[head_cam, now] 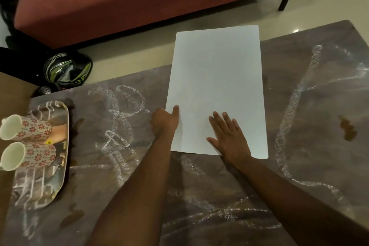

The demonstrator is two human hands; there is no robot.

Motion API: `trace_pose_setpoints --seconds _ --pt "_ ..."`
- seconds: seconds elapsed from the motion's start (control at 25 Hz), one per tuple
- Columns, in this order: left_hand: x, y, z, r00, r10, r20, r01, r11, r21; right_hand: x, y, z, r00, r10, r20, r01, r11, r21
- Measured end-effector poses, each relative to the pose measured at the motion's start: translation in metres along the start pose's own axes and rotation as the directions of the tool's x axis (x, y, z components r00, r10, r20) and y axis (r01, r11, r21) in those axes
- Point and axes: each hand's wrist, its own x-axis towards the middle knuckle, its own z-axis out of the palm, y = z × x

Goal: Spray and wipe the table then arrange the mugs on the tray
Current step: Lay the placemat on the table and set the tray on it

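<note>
Both hands [229,136] press white sheet [216,86] on smeared table [299,126].

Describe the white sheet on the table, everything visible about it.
The white sheet is a plain, blank rectangle with rounded corners, stiff-looking like card or thin board. It lies on the brown table, its far end jutting past the table's far edge. The left hand grips its left edge; the right hand presses flat on its near part.

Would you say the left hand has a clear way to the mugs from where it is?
Probably yes: the left hand grips the sheet's edge, and only bare table lies between it and the mugs on the tray.
</note>
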Motion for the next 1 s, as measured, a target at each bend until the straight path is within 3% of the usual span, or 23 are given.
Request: trace_pose_setpoints --seconds 0.12,0.24,0.48,0.68,0.76,0.88,1.0 --pt "-0.001 -0.005 -0.014 0.992 0.088 0.087 -0.073 0.984 -0.160 0.000 -0.013 -0.012 0.999 0.019 0.029 -0.021 0.996 0.086" --pt "-0.010 -0.002 -0.047 0.965 0.263 0.010 -0.255 0.943 -0.214 0.016 -0.055 -0.041 1.000 0.011 0.000 -0.010 0.935 0.355" --pt "-0.006 -0.023 -0.165 0.899 0.412 -0.147 -0.428 0.898 -0.099 0.063 -0.198 -0.109 0.960 -0.097 -0.261 0.234 0.789 0.567" --pt "-0.018 -0.049 -0.282 0.818 0.509 -0.268 -0.495 0.860 0.120 0.078 -0.322 -0.153 0.959 -0.063 -0.277 0.259 0.593 0.762" --pt "-0.031 -0.051 -0.312 0.801 0.515 -0.305 -0.465 0.856 0.225 0.079 -0.365 -0.171 0.943 0.004 -0.332 0.270 0.570 0.776" --pt "-0.053 -0.052 -0.312 0.831 0.505 -0.236 -0.404 0.837 0.369 0.071 -0.374 -0.177 0.934 0.133 -0.333 0.216 0.533 0.818" --pt "-0.070 -0.059 -0.277 0.856 0.501 -0.123 -0.427 0.822 0.377 0.052 -0.343 -0.155 0.924 0.226 -0.309 0.163 0.496 0.853"
